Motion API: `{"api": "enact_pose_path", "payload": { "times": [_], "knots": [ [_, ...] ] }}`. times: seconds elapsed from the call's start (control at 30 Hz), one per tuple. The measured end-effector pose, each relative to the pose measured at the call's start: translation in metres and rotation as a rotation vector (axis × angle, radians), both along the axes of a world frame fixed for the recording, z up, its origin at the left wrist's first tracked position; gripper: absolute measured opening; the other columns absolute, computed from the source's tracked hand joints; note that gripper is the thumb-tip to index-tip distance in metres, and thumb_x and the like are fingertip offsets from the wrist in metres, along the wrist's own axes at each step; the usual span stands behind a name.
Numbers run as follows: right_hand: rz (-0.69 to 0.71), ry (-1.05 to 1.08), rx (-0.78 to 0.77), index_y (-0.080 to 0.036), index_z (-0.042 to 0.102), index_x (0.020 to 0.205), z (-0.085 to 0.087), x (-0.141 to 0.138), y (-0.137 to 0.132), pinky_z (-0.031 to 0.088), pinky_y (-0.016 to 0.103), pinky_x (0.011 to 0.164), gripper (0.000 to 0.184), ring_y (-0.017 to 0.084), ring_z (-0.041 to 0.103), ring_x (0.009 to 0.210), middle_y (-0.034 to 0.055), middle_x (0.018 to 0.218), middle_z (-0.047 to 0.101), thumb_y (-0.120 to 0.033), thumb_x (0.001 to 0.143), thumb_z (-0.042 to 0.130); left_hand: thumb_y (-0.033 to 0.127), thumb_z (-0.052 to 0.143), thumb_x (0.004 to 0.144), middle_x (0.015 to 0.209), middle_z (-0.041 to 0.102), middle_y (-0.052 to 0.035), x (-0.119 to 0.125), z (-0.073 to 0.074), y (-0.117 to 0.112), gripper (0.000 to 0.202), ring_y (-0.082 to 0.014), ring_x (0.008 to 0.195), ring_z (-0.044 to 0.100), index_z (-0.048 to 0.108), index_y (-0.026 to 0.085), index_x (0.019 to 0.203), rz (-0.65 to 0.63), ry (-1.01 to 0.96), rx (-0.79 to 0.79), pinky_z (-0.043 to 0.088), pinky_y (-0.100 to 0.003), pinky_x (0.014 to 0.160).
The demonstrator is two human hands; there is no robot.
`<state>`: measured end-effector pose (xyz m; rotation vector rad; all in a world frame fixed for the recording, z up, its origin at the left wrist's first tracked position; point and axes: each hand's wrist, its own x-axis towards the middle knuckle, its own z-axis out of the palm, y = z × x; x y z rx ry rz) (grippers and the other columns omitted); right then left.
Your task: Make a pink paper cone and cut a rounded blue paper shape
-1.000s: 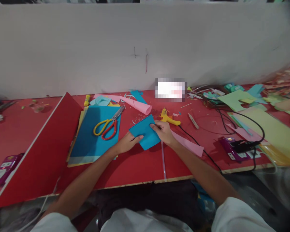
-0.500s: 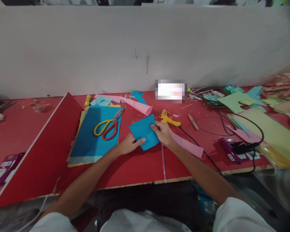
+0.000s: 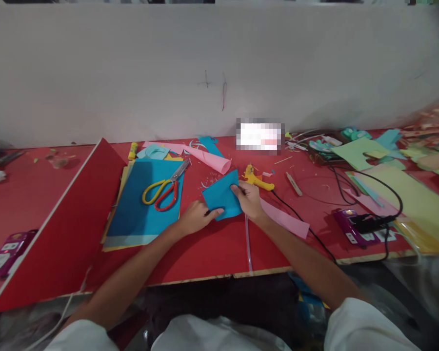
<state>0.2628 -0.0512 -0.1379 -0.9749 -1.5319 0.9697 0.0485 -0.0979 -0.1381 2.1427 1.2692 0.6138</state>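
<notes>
Between my two hands is a small folded piece of blue paper (image 3: 222, 195), held tilted above the red table (image 3: 205, 258). My left hand (image 3: 199, 218) pinches its lower left corner, thumb on top and fingers behind. On its right edge my right hand (image 3: 250, 200) grips it the same way, thumb pressed on the face. Left of my hands, scissors (image 3: 164, 187) with one yellow and one red handle lie on a sheet of blue paper (image 3: 126, 204). Just behind my right hand lies a yellow glue gun (image 3: 258, 179) with a black cord.
A red divider (image 3: 69, 219) stands at the left. Pink paper (image 3: 208, 158) lies curled at the back, near a yellow glue stick (image 3: 132, 151). A cutter knife (image 3: 293, 184), a purple power strip (image 3: 354, 226) and green sheets (image 3: 358, 153) lie right. Another person's arm (image 3: 437, 160) shows at far right.
The folded blue paper has shifted slightly right and is turned a little in my hands. Both hands keep their grip on it.
</notes>
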Motion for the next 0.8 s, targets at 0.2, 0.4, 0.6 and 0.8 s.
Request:
{"api": "enact_pose_path", "payload": {
  "times": [0.2, 0.4, 0.6, 0.8],
  "knots": [
    [-0.146, -0.007, 0.064, -0.023, 0.047, 0.064, 0.0011, 0.0016, 0.0026, 0.034, 0.029, 0.057, 0.054, 0.014, 0.04, 0.059, -0.0022, 0.061, 0.044, -0.065, 0.094, 0.06, 0.054, 0.054, 0.105, 0.06, 0.063, -0.0038, 0.0057, -0.0024, 0.001, 0.059, -0.0149, 0.057, 0.058, 0.056, 0.019, 0.058, 0.1, 0.014, -0.097, 0.033, -0.028, 0.06],
    [-0.171, -0.037, 0.09, -0.023, 0.046, 0.066, 0.0017, 0.0016, 0.0013, 0.034, 0.029, 0.057, 0.054, 0.014, 0.039, 0.059, -0.0027, 0.061, 0.042, -0.065, 0.096, 0.058, 0.053, 0.058, 0.103, 0.06, 0.062, -0.0032, 0.0057, -0.0026, 0.0011, 0.056, -0.0139, 0.057, 0.056, 0.056, 0.018, 0.059, 0.09, 0.026, -0.098, 0.028, -0.028, 0.059],
    [-0.231, -0.009, 0.122, -0.023, 0.045, 0.067, 0.002, 0.0027, 0.002, 0.035, 0.028, 0.059, 0.051, 0.014, 0.04, 0.061, -0.0029, 0.063, 0.043, -0.062, 0.097, 0.059, 0.046, 0.053, 0.106, 0.066, 0.069, -0.0034, 0.0063, 0.0024, -0.0031, 0.049, -0.0149, 0.064, 0.062, 0.063, 0.019, 0.067, 0.033, 0.0, -0.097, 0.036, -0.027, 0.064],
    [-0.244, -0.025, 0.124, -0.023, 0.045, 0.066, -0.0001, 0.0033, 0.0046, 0.034, 0.029, 0.058, 0.056, 0.014, 0.038, 0.06, -0.0035, 0.061, 0.041, -0.069, 0.097, 0.057, 0.049, 0.053, 0.104, 0.063, 0.062, -0.0015, 0.0065, -0.0014, -0.0013, 0.049, -0.013, 0.059, 0.053, 0.058, 0.019, 0.066, 0.049, -0.035, -0.078, 0.03, -0.028, 0.06]
  ]
}}
